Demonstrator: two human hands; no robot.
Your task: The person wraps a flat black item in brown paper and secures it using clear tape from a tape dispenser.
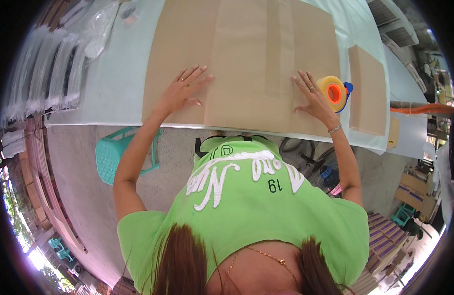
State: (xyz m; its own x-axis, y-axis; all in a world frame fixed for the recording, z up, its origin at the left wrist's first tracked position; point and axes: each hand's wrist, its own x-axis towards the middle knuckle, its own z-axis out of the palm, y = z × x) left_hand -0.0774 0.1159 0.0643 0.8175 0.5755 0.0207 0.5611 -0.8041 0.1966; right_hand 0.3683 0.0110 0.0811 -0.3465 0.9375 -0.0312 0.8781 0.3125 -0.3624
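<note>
A large flattened cardboard sheet [241,64] lies on the table in front of me, with fold lines running away from me and a strip of tape along it. My left hand [186,88] rests on its left part, fingers spread and holding nothing. On the right part lies my right hand [313,96], also with fingers stretched out and nothing in them. Just beyond that hand, a tape dispenser [333,92] with a yellowish roll, orange core and blue end sits at the sheet's right side.
The table [113,83] has a pale covering. A smaller cardboard piece [367,93] lies at its right, and plastic-wrapped stacks [47,69] stand at the left. Below the front edge are a green plastic stool [113,155] and a fan [325,169]. An orange strap [423,108] stretches out at the right.
</note>
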